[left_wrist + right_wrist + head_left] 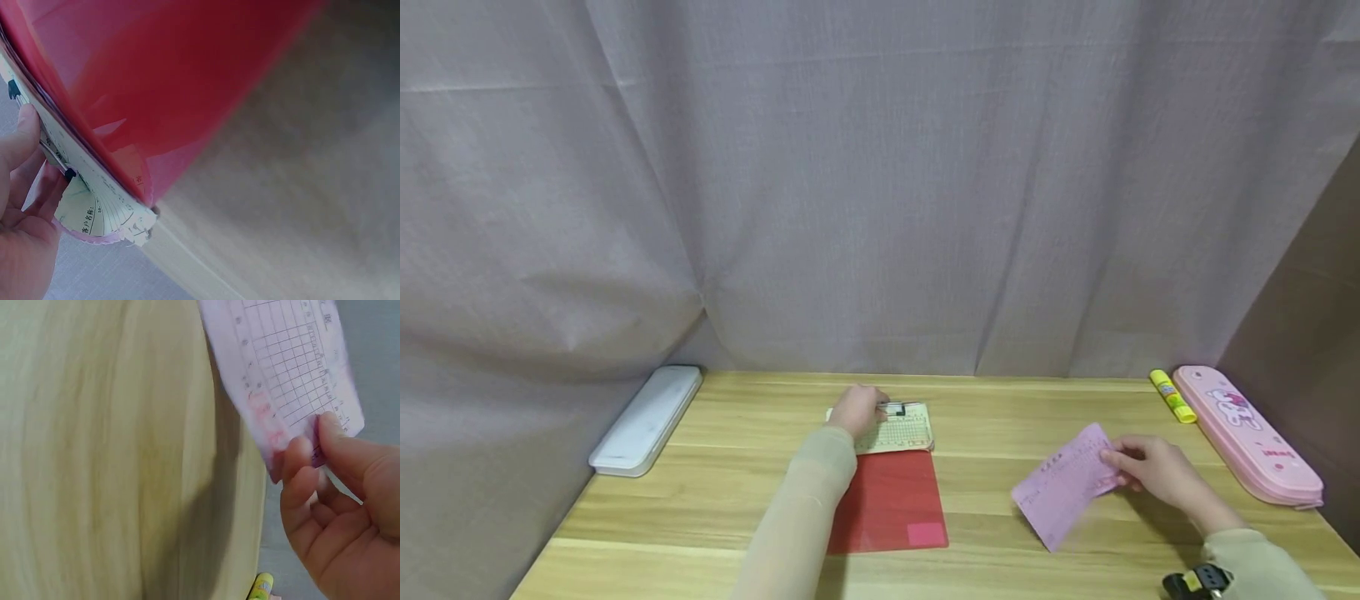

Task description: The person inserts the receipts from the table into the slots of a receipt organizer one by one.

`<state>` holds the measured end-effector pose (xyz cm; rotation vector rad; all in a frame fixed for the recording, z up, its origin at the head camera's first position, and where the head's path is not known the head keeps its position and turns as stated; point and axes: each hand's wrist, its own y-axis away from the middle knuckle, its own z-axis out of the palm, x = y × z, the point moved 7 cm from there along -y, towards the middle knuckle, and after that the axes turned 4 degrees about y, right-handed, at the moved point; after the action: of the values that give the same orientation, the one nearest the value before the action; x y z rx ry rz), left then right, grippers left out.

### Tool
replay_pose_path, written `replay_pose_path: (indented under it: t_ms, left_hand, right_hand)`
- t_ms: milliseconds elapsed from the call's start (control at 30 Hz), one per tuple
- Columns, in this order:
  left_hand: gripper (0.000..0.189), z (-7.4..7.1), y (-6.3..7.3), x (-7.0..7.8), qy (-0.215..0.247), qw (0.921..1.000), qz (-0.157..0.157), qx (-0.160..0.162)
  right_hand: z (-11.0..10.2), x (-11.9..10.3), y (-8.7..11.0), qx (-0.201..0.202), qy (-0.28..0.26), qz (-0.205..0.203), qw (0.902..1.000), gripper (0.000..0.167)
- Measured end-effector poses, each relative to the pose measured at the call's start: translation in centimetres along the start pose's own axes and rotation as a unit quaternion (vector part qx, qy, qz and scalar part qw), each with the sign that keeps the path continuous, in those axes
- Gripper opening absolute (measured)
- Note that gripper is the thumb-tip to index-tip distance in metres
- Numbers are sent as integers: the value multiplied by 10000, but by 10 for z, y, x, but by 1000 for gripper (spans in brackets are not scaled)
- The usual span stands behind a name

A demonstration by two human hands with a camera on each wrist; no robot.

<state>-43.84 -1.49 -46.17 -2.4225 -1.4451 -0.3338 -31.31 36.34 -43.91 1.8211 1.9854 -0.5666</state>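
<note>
A pad of yellow printed forms lies across the top of a red translucent sheet; part of its edge fans out in the left wrist view. At the pad's far edge, a black clip with wire levers sits under my left hand, whose thumb and fingers pinch it. To the right, my right hand pinches a pink printed form at one corner, thumb on one side and fingers on the other. This sheet is tilted above the table, its ruled grid visible in the right wrist view.
On the wooden table, a white case lies at the far left. A yellow glue stick and a pink pencil case lie at the right. A grey curtain hangs along the back edge.
</note>
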Motion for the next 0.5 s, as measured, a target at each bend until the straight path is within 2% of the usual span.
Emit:
replay_pose_path:
  t_ms: [200, 367, 500]
  left_hand:
    - [25, 0, -1, 0, 13, 10000, 2, -49]
    - [24, -1, 0, 0, 74, 9999, -23, -71]
    - [24, -2, 1, 1, 87, 9999, -62, -91]
  right_hand:
    - [8, -7, -3, -196, -835, 256, 9960, 27]
    - [16, -18, -7, -466, -1649, 311, 9847, 30]
    - [19, -29, -9, -600, -2037, 373, 9765, 33]
